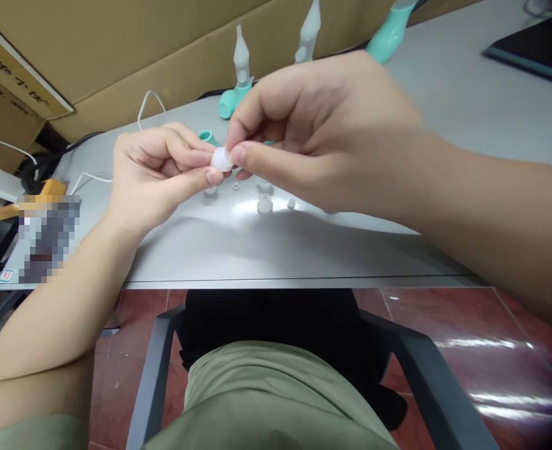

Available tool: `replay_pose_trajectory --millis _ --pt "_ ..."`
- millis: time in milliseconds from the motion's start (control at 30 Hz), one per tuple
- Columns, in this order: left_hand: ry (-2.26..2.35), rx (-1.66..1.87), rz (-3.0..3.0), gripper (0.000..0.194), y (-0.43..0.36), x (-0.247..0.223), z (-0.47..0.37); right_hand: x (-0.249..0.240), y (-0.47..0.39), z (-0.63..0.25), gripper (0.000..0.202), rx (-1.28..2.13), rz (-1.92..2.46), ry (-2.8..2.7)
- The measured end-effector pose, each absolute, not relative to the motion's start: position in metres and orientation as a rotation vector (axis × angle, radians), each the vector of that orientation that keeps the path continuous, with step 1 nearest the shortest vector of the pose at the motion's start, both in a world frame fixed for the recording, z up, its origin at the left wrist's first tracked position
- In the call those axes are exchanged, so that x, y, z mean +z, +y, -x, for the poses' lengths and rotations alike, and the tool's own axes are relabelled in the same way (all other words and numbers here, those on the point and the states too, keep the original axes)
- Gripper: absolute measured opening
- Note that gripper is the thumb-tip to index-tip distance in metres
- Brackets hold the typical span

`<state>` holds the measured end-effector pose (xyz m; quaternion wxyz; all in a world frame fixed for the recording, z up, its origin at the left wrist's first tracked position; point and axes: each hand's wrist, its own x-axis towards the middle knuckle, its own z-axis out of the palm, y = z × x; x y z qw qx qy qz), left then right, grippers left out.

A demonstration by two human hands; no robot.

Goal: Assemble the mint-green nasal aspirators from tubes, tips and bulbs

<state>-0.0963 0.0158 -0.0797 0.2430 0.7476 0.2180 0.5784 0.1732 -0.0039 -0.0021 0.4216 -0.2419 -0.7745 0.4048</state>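
Between both hands, above the desk, is a small white rounded plastic part [221,160]. My left hand [156,165] pinches its left side with thumb and fingers. My right hand [317,128] is closed at its right end, thumb and index finger pressed against it; these fingertips hide that end. Under the hands lie several small translucent pieces, among them a round cap-like one [265,205] and a smaller one [291,204]. An open-mouthed teal part [207,135] shows just behind my left fingers. More pieces may be hidden by my right hand.
At the back stand a teal device with a white pointed tip [241,56], another white tip [310,28] and a teal body [391,34]. Cardboard [163,50] walls the rear of the grey desk [257,256]. A dark flat object [538,50] lies right; cables and a white plug [6,186] are left.
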Motion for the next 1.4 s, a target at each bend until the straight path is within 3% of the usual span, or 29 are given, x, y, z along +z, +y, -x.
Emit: replay_pose_trajectory --millis 233,367,567,833,1100,1267,1400 --pt "0.618 1.586 -2.077 0.041 0.008 -0.077 0.094 -0.001 -0.004 -0.171 0.033 1.085 0.628 -1.938" --pt "0.644 1.614 -2.104 0.055 0.015 -0.079 0.096 -0.004 -0.007 -0.171 0.033 0.955 0.636 -1.915" --pt "0.657 1.579 -1.98 0.061 0.024 -0.082 0.099 -0.007 -0.003 -0.175 0.024 0.887 0.593 -1.959" --pt "0.546 1.637 -2.025 0.032 -0.003 -0.064 0.083 -0.015 0.008 -0.186 0.005 0.923 0.574 -2.073" --pt "0.801 1.538 -2.222 0.049 0.0 -0.06 0.094 -0.012 0.007 -0.186 0.006 0.844 0.521 -2.19" --pt "0.74 1.424 -2.303 0.038 0.006 -0.056 0.105 -0.011 0.006 -0.189 0.018 0.54 0.532 -2.3" --pt "0.841 1.336 -2.322 0.039 -0.006 -0.048 0.102 -0.008 0.005 -0.189 0.016 0.527 0.582 -2.289"
